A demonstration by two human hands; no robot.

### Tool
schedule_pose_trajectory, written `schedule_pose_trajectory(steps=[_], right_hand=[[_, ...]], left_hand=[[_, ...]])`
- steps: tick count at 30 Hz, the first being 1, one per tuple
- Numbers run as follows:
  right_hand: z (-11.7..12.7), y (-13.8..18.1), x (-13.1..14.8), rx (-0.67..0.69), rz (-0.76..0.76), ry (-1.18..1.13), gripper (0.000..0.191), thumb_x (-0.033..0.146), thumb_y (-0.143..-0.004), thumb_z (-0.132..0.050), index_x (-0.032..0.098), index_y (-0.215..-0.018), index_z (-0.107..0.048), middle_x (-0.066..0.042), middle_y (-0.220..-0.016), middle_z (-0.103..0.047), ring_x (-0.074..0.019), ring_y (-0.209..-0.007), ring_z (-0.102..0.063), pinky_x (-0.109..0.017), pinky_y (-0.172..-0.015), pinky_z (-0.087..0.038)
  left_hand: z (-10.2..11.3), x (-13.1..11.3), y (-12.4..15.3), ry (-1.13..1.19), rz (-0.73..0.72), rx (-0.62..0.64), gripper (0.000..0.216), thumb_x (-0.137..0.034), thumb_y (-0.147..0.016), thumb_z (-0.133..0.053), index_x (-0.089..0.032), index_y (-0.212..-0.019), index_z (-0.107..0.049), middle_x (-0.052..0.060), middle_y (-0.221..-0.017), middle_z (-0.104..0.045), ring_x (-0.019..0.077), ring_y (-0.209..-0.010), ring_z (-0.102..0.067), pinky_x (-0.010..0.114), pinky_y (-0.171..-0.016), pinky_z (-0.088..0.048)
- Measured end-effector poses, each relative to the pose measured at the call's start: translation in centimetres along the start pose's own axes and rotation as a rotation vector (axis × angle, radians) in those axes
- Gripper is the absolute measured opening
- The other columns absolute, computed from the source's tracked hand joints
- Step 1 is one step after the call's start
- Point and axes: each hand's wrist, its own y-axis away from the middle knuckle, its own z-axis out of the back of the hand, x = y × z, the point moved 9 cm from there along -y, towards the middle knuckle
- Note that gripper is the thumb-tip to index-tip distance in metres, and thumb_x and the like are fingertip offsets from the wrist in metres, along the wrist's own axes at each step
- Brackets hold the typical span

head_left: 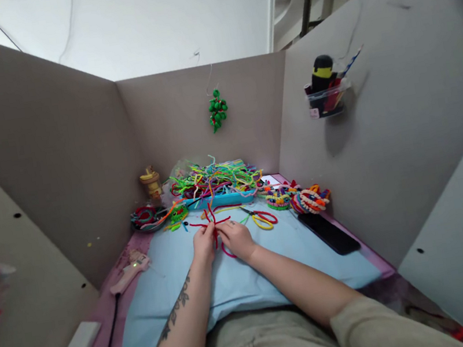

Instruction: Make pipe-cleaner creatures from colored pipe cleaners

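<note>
Both hands meet over the middle of the blue cloth, holding several red pipe cleaners (210, 214) that cross and fan out like a star. My left hand (204, 242) pinches them from the left side. My right hand (236, 238) grips them from the right, fingertips close to the left ones. A red strand loops down under the right hand. Just beyond my right hand lie scissors (263, 219) with red and yellow handles, their blades apart. The exact crossing point is partly covered by my fingers.
Behind the hands, a blue tray (222, 200) overflows with coloured pipe cleaners (214, 177). Woven colourful pieces (309, 200) and a black phone (329, 233) lie at the right. A pink glue gun (130, 273) with a cord lies left. Grey panels enclose three sides.
</note>
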Motion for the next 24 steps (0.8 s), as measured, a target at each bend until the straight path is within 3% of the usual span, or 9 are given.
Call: schedule_pose_trajectory(steps=[5,10,13,17,21,24], right_hand=[[-0.6,0.6,0.0,0.002,-0.034,-0.039,0.021,0.021,-0.084,-0.047,0.019,-0.101,-0.06,-0.005,-0.085,-0.066,-0.0178,-0.081,-0.056,-0.028,-0.075,-0.04],[-1.1,0.6,0.3,0.083,-0.012,0.073,0.017,0.02,-0.084,-0.048,0.022,-0.088,-0.064,-0.004,-0.074,-0.064,-0.0195,-0.078,-0.052,-0.03,-0.072,-0.036],[-0.5,0.0,-1.4,0.067,-0.098,0.096,0.014,0.018,-0.083,-0.05,0.021,-0.085,-0.064,-0.005,-0.078,-0.064,-0.0202,-0.082,-0.049,-0.031,-0.073,-0.034],[1.2,-0.7,-4.6,-0.028,-0.206,0.083,0.014,0.017,-0.084,-0.048,0.02,-0.084,-0.062,-0.005,-0.085,-0.062,-0.0203,-0.087,-0.046,-0.032,-0.077,-0.032],[2.4,-1.1,-5.9,-0.062,-0.175,0.125,0.014,0.015,-0.084,-0.048,0.02,-0.082,-0.06,-0.005,-0.086,-0.061,-0.0202,-0.09,-0.044,-0.033,-0.08,-0.03],[3.0,-1.4,-5.7,-0.088,-0.118,0.165,0.014,0.015,-0.083,-0.048,0.02,-0.083,-0.061,-0.005,-0.088,-0.06,-0.0205,-0.093,-0.042,-0.034,-0.084,-0.028]], left_hand=[[0.6,-0.2,-0.4,0.235,0.036,-0.046,0.031,-0.029,-0.055,-0.077,-0.013,-0.055,-0.05,-0.005,-0.047,-0.05,0.0046,-0.044,-0.045,0.017,-0.045,-0.034],[1.4,0.0,-0.5,0.509,0.177,-0.134,0.016,-0.016,-0.071,-0.067,-0.013,-0.062,-0.054,-0.004,-0.051,-0.056,0.0044,-0.045,-0.051,0.015,-0.048,-0.042],[0.4,0.1,-0.1,0.518,0.268,-0.006,0.01,-0.016,-0.076,-0.061,-0.013,-0.068,-0.057,-0.002,-0.056,-0.059,0.0054,-0.048,-0.054,0.018,-0.052,-0.046],[-1.6,0.5,1.2,0.297,0.315,0.258,0.007,-0.017,-0.072,-0.066,-0.011,-0.07,-0.061,0.001,-0.063,-0.063,0.0084,-0.056,-0.057,0.022,-0.059,-0.049],[-3.5,1.9,3.4,0.071,0.443,0.499,0.011,-0.018,-0.068,-0.07,-0.01,-0.072,-0.064,0.007,-0.071,-0.066,0.0136,-0.064,-0.061,0.027,-0.065,-0.05],[-4.0,2.4,4.2,-0.017,0.49,0.572,0.014,-0.022,-0.068,-0.071,-0.01,-0.073,-0.064,0.008,-0.073,-0.067,0.0155,-0.067,-0.062,0.026,-0.064,-0.048]])
